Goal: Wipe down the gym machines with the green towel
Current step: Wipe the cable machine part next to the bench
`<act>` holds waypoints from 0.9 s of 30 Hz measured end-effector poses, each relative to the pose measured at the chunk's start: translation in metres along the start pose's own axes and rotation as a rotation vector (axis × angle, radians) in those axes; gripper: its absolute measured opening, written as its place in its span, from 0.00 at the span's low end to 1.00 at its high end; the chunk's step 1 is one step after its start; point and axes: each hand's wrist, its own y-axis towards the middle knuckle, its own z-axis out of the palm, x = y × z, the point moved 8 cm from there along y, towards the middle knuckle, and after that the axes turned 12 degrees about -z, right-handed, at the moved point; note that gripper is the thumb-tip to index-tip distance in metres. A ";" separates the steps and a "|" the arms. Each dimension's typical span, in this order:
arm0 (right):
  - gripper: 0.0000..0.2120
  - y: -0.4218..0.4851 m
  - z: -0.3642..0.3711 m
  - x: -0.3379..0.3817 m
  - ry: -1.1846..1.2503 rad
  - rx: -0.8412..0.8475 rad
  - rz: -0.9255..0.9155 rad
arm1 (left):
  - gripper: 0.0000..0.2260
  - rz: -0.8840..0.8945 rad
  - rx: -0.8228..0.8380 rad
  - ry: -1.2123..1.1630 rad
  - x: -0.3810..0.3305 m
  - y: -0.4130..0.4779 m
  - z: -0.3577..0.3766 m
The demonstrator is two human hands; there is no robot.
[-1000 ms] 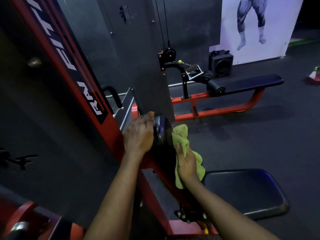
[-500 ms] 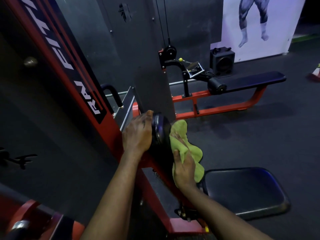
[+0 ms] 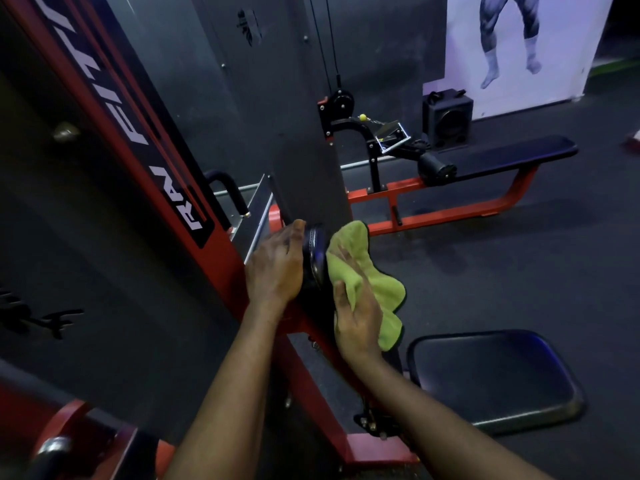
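Gripping one green towel (image 3: pixel 367 271), right hand (image 3: pixel 358 320) presses one pad (image 3: pixel 314 258) (left hand (image 3: pixel 273 268) rests there, fingers flat).

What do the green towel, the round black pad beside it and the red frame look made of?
The green towel: soft cloth, probably microfibre; matte, drapes in limp folds. The round black pad: likely vinyl or leather-like cover; slight sheen, seam along the rim. The red frame: painted metal, apparently; hard flat faces, smooth gloss, white lettering.

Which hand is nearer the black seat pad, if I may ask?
Right: the right hand, holding the green towel, is left of the seat pad; the left hand is farther left.
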 end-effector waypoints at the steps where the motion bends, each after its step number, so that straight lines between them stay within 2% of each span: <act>1: 0.21 -0.008 -0.006 -0.009 -0.010 0.007 -0.023 | 0.24 0.002 0.003 0.002 0.000 0.000 0.001; 3: 0.19 -0.025 -0.017 -0.044 -0.049 0.019 0.057 | 0.26 -0.008 0.002 -0.003 0.001 0.000 0.001; 4: 0.22 -0.036 -0.023 -0.067 -0.065 0.032 0.149 | 0.27 -0.014 0.001 -0.005 0.001 -0.001 0.001; 7: 0.42 -0.056 -0.037 -0.123 -0.143 0.043 0.566 | 0.27 -0.020 -0.003 -0.017 0.002 -0.001 0.001; 8: 0.44 -0.054 -0.038 -0.130 -0.158 0.038 0.662 | 0.27 -0.022 -0.006 -0.018 0.002 -0.002 0.001; 10: 0.35 -0.033 -0.030 -0.119 -0.199 0.037 0.783 | 0.26 -0.026 -0.011 -0.024 0.003 -0.001 0.000; 11: 0.30 -0.017 -0.024 -0.104 -0.244 0.053 0.797 | 0.25 -0.030 -0.011 -0.026 0.004 0.000 0.000; 13: 0.28 0.011 -0.008 -0.073 -0.293 0.070 0.710 | 0.25 -0.030 -0.011 -0.024 0.006 0.001 0.001; 16: 0.32 0.025 0.012 -0.016 -0.125 0.017 0.350 | 0.24 -0.030 -0.020 -0.047 0.006 0.002 0.001; 18: 0.29 0.013 0.009 0.005 -0.022 -0.014 0.102 | 0.23 -0.026 -0.025 -0.048 0.004 0.001 0.000; 20: 0.25 0.003 -0.001 -0.002 0.003 0.026 -0.014 | 0.24 -0.023 -0.027 -0.038 0.002 0.000 0.000; 23: 0.26 -0.019 -0.013 -0.043 -0.005 0.087 0.031 | 0.26 -0.029 -0.018 -0.004 0.006 0.004 0.003; 25: 0.32 -0.044 -0.025 -0.088 -0.046 0.088 0.230 | 0.26 -0.033 -0.017 -0.004 0.007 0.005 0.004; 27: 0.45 -0.068 -0.038 -0.129 -0.088 0.058 0.543 | 0.27 -0.034 -0.014 -0.001 0.008 0.004 0.005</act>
